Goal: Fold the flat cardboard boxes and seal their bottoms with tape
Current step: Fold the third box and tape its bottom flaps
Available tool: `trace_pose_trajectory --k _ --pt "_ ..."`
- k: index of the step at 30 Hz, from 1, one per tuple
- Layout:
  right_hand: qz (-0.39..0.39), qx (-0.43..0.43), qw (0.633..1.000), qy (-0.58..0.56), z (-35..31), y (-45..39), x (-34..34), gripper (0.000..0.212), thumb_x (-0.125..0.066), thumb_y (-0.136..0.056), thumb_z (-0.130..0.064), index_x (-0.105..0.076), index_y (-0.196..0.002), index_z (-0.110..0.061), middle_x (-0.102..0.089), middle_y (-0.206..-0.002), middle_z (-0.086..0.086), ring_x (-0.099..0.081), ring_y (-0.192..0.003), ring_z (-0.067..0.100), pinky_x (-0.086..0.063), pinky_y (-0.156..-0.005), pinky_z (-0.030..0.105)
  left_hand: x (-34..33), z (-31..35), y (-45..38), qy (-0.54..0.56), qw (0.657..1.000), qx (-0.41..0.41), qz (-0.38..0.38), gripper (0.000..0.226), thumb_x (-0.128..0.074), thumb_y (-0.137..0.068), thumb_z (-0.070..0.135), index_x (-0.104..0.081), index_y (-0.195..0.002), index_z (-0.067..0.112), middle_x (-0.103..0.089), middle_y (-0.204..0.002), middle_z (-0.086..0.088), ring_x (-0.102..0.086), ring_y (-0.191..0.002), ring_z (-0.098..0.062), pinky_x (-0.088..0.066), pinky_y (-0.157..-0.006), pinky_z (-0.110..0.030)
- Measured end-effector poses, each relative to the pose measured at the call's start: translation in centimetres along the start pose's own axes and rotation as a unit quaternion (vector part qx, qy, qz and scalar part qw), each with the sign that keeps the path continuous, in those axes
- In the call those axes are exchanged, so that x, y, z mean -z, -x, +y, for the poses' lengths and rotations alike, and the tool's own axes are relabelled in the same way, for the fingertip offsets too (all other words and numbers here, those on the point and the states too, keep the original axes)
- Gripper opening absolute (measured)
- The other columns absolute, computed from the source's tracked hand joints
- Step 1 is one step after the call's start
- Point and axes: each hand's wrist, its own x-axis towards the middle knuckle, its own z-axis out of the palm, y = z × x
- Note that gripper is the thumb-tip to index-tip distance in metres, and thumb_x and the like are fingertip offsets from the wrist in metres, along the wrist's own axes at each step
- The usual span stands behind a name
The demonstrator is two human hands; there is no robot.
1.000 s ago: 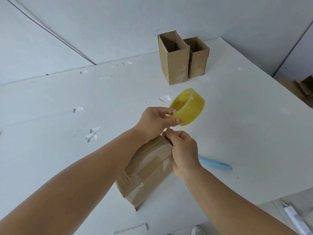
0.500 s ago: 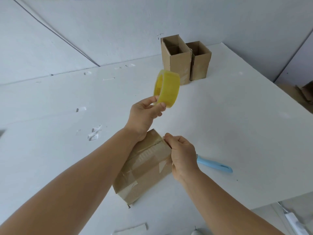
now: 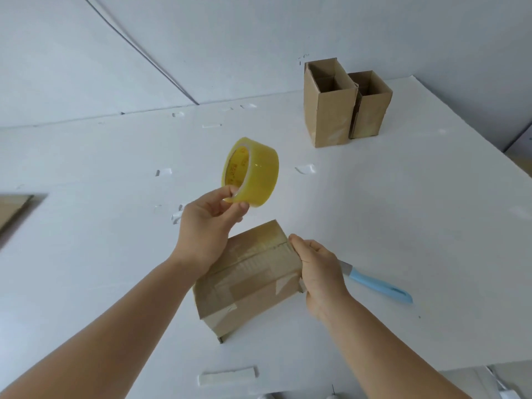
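A folded cardboard box (image 3: 253, 280) lies on the white table (image 3: 417, 226) in front of me, its taped bottom facing up with clear tape strips across the seam. My right hand (image 3: 319, 272) grips the box's right end, thumb on the top edge. My left hand (image 3: 207, 226) holds a yellow tape roll (image 3: 252, 175) in the air above and left of the box, pinching its lower rim between thumb and fingers. No tape strand is visible between roll and box.
Two upright open cardboard boxes (image 3: 345, 105) stand at the table's far right. A blue-handled knife (image 3: 377, 283) lies just right of my right hand. Small tape scraps (image 3: 305, 169) dot the table. A white strip (image 3: 227, 375) lies near the front edge. Flat cardboard (image 3: 11, 211) shows at the left.
My left hand has carried the tape roll up and to the left, away from the box and my right hand. The right hand stays on the box's end.
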Motion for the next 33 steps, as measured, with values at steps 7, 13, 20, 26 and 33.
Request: trace_pose_trajectory --k 7,13,20,26,33 --pt "-0.033 -0.098 0.991 0.084 1.2 -0.1 1.3 0.03 -0.06 -0.088 -0.04 -0.055 -0.097 -0.012 -0.054 -0.075 -0.001 -0.046 -0.064 0.012 -0.036 -0.061 0.025 0.0 0.0 -0.2 -0.002 1.0 -0.011 0.011 0.014 -0.065 -0.088 0.008 -0.069 -0.091 0.021 -0.054 -0.076 -0.013 -0.054 -0.062 -0.001 -0.044 -0.065 -0.005" --pt "-0.016 0.132 0.984 0.119 -0.9 3.2 1.4 0.011 -0.049 -0.095 -0.034 -0.059 -0.093 -0.031 -0.059 -0.086 -0.016 -0.054 -0.078 -0.005 -0.042 -0.065 0.01 0.2 -0.1 -0.4 0.01 0.999 -0.003 0.032 0.014 -0.066 -0.088 0.011 -0.07 -0.087 0.024 -0.058 -0.07 -0.003 -0.055 -0.065 -0.007 -0.047 -0.068 -0.009" --pt "-0.04 0.189 0.965 0.176 -2.5 1.3 -0.6 0.022 -0.044 -0.099 -0.027 -0.062 -0.112 -0.028 -0.062 -0.104 -0.017 -0.055 -0.095 -0.008 -0.039 -0.075 0.001 -0.2 0.2 0.6 0.163 0.979 0.117 0.044 0.01 -0.065 -0.089 0.017 -0.072 -0.096 0.019 -0.067 -0.075 0.002 -0.063 -0.073 -0.011 -0.053 -0.082 -0.03" --pt "-0.09 0.158 0.964 0.194 -5.0 -3.0 -1.7 0.028 -0.043 -0.099 -0.032 -0.057 -0.124 -0.03 -0.066 -0.11 -0.012 -0.059 -0.107 0.007 -0.047 -0.097 0.03 -1.4 -0.2 2.4 0.245 0.96 0.115 0.077 0.011 -0.065 -0.09 0.018 -0.073 -0.096 0.018 -0.067 -0.081 -0.003 -0.059 -0.078 -0.016 -0.05 -0.083 -0.031" --pt "-0.169 0.179 0.938 0.246 -8.0 -4.3 -1.1 0.051 -0.045 -0.091 -0.052 -0.04 -0.139 -0.034 -0.054 -0.135 -0.011 -0.047 -0.126 0.006 -0.037 -0.096 0.025 0.8 -0.3 1.1 0.257 0.96 0.098 0.045 0.019 -0.061 -0.091 0.014 -0.069 -0.108 0.015 -0.066 -0.08 0.001 -0.061 -0.074 -0.012 -0.051 -0.087 -0.031"
